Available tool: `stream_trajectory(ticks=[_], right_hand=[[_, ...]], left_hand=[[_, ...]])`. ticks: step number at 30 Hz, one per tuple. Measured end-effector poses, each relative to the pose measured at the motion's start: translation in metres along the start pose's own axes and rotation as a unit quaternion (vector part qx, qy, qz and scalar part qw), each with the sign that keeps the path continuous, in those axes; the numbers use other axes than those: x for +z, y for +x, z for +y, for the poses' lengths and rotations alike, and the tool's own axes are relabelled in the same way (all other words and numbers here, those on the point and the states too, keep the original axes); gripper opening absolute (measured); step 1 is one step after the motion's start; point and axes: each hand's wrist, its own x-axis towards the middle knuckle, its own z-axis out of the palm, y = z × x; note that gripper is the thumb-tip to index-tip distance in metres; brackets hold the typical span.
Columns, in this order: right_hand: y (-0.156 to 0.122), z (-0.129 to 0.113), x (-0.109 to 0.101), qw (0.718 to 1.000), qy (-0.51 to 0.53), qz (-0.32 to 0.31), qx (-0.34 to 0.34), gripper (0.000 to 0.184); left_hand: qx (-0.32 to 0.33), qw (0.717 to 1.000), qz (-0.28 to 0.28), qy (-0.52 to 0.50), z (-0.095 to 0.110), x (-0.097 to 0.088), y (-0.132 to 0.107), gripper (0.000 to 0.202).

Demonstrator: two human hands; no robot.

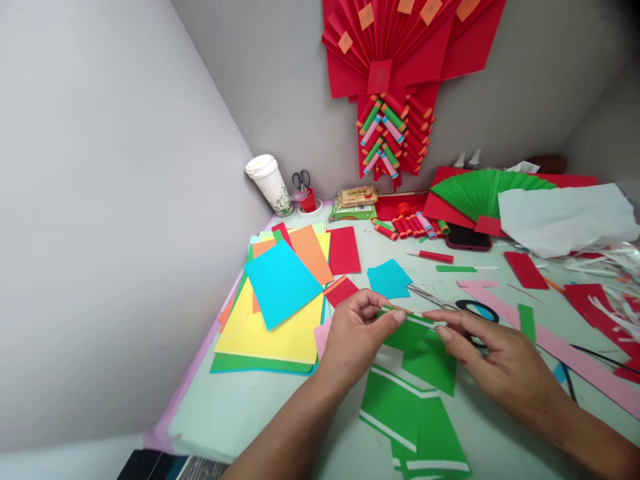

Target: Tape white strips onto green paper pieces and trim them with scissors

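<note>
My left hand (pixel 357 330) is closed in a pinch on the top left edge of a green paper piece (pixel 427 357), which carries a white strip along that edge. A thin orange-brown edge shows beside the thumb. At the same piece's top right corner is my right hand (pixel 493 360), its thumb and index finger closed around the edge. Under and in front of it lie more green paper pieces (pixel 400 410) with white strips on them. Just behind the right hand are scissors (pixel 470 308) with black handles, partly hidden by the fingers.
Left lies a stack of coloured paper (pixel 280 333). Behind stand a white cup (pixel 270 183) and a red holder (pixel 307 200) with small scissors. Rolled paper tubes (pixel 405 225), a red pen-like cutter (pixel 433 257), a phone (pixel 467 239) and pink strips (pixel 575 363) lie about.
</note>
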Motion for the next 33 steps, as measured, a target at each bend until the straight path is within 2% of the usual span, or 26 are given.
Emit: stream_trajectory(ticks=[9,12,15,19,25,28,33], right_hand=[[0.001,-0.002,-0.001,1.0,-0.001,-0.013,-0.02,0.029],[0.003,-0.005,-0.003,1.0,-0.003,0.004,-0.022,0.025],[0.003,-0.009,-0.003,1.0,-0.006,0.019,-0.024,0.022],[0.003,-0.01,0.0,1.0,0.007,-0.001,-0.031,0.018],[0.001,-0.011,0.002,0.999,0.015,-0.012,-0.037,0.017],[0.001,-0.012,0.0,1.0,0.003,0.001,-0.021,0.017],[0.003,-0.009,-0.003,1.0,0.003,0.011,-0.012,0.02]], left_hand=[[-0.009,1.0,0.012,0.014,-0.001,0.001,0.001,0.037],[-0.011,1.0,0.006,0.014,-0.002,0.003,0.0,0.033],[-0.001,1.0,-0.01,0.027,-0.003,0.004,0.0,0.03],[0.024,0.997,-0.037,0.065,-0.003,0.006,-0.002,0.028],[0.042,0.991,-0.032,0.121,0.002,0.005,-0.005,0.019],[0.025,0.993,-0.026,0.115,0.003,0.002,-0.004,0.017],[0.002,0.996,-0.057,0.062,0.007,-0.004,-0.004,0.022]])
